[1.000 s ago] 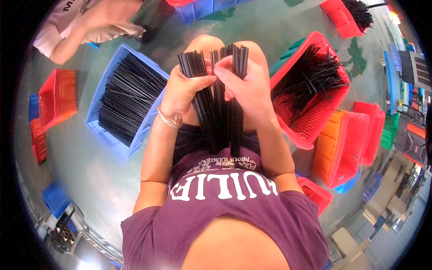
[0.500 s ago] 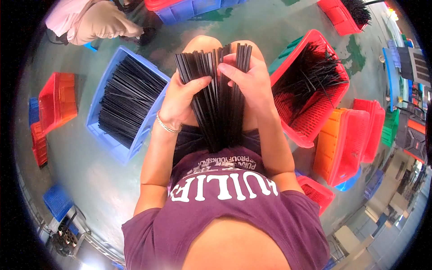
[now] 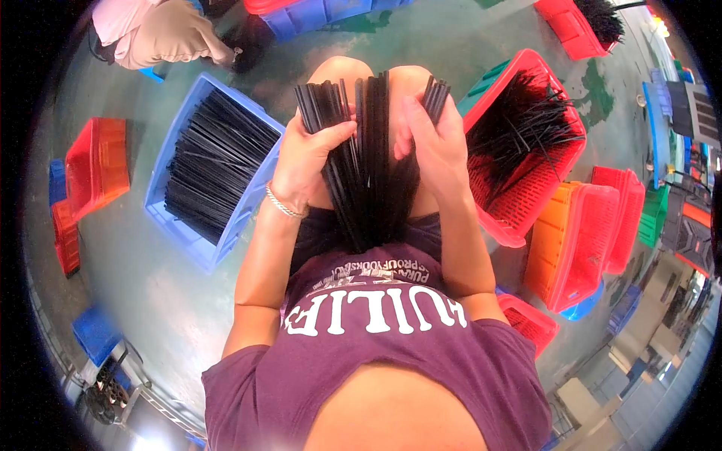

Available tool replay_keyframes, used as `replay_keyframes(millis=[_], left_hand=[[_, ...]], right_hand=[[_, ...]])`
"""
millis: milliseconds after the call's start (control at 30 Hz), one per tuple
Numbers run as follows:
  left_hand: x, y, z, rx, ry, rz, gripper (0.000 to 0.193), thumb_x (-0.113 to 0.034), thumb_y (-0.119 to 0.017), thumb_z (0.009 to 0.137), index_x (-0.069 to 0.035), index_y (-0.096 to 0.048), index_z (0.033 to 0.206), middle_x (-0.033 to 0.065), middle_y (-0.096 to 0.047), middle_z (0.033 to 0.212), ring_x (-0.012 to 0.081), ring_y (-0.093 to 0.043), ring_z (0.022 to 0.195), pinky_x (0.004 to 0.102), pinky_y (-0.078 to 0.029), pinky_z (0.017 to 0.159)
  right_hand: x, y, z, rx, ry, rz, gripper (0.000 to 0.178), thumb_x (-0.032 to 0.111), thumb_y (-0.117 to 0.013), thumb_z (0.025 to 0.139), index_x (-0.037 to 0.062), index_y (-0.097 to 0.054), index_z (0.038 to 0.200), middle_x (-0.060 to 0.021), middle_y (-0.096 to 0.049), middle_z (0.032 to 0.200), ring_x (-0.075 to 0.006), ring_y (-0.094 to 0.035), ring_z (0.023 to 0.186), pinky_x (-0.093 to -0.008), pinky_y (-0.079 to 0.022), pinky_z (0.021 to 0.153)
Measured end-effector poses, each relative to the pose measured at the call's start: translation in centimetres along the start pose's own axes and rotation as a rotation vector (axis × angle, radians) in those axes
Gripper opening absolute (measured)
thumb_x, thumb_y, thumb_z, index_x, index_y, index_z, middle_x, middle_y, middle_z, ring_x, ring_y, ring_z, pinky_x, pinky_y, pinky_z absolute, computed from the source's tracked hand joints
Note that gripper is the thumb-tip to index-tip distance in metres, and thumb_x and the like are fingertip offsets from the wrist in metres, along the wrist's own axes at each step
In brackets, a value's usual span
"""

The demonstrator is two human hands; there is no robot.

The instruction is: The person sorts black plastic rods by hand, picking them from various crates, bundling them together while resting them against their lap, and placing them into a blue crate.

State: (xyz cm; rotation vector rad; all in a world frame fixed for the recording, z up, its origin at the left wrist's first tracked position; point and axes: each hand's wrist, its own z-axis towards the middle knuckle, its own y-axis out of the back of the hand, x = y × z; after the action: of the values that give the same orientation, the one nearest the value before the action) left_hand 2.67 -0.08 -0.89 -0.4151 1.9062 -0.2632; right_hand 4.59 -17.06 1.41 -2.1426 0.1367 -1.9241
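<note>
Left hand: one, its fingers curled partly closed; with our left hand (image 3: 310, 154) we grip the left bundle (image 3: 320, 105) of black strips, thumb laid across its front.
Right hand: one, half closed; our right hand (image 3: 436, 146) has the small right bunch (image 3: 437, 96) between thumb and palm, its other fingers loosely bent.
Middle strips: one upright middle group (image 3: 374, 124) stands between the hands, clear of the right fingertips; whether hidden left fingers touch it, we cannot tell.
Strips on our lap: three groups part at the top and run together near the shirt (image 3: 376, 323); that parting looks partway along, by our judgement, and we cannot count single strips.
Blue crate: one, at our left; the blue crate (image 3: 167, 143) is well filled with crate strips (image 3: 218, 165) lying roughly parallel.
Red basket: one, at our right; the red basket (image 3: 500, 225) has loose strips (image 3: 519, 128) crossing one another. Plenty lies in both containers, but which is finished and which left, we cannot tell.
Co-worker: one co-worker (image 3: 169, 37), partly in view, upper left.
</note>
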Motion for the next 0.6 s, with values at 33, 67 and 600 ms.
replay_keyframes(millis=[33, 67, 600], left_hand=[[0.0, -0.2, -0.1, 0.012, -0.024, 0.030, 0.025, 0.001, -0.065, 0.077, 0.001, -0.059, 0.101, 0.0068, -0.064, 0.092, 0.0139, -0.061, 0.080, 0.0268, -0.050, 0.074], [0.0, -0.3, -0.2, 0.052, -0.072, 0.048, 0.024, 0.001, -0.064, 0.078, 0.002, -0.060, 0.101, 0.0065, -0.064, 0.091, 0.0138, -0.062, 0.081, 0.0264, -0.050, 0.074], [0.1, -1.0, -0.4, 0.078, -0.094, 0.078, 0.021, 0.000, -0.068, 0.076, -0.001, -0.060, 0.096, 0.0080, -0.064, 0.090, 0.0153, -0.062, 0.078, 0.0279, -0.051, 0.073]], right_hand=[[0.4, -0.1, -0.4, -0.037, -0.017, 0.017, 0.010, 0.010, -0.052, 0.090, 0.0002, -0.049, 0.092, -0.0027, -0.052, 0.062, -0.0085, -0.047, 0.044, -0.0218, -0.040, 0.043], [1.0, -0.1, -0.6, -0.005, -0.029, -0.006, 0.014, 0.011, -0.056, 0.088, -0.0007, -0.051, 0.092, -0.0014, -0.051, 0.060, -0.0069, -0.047, 0.044, -0.0204, -0.039, 0.043], [0.2, -0.1, 0.0, -0.037, -0.133, -0.050, 0.013, 0.016, -0.056, 0.090, 0.0030, -0.054, 0.089, -0.0048, -0.059, 0.071, -0.0097, -0.056, 0.060, -0.0213, -0.043, 0.052]])
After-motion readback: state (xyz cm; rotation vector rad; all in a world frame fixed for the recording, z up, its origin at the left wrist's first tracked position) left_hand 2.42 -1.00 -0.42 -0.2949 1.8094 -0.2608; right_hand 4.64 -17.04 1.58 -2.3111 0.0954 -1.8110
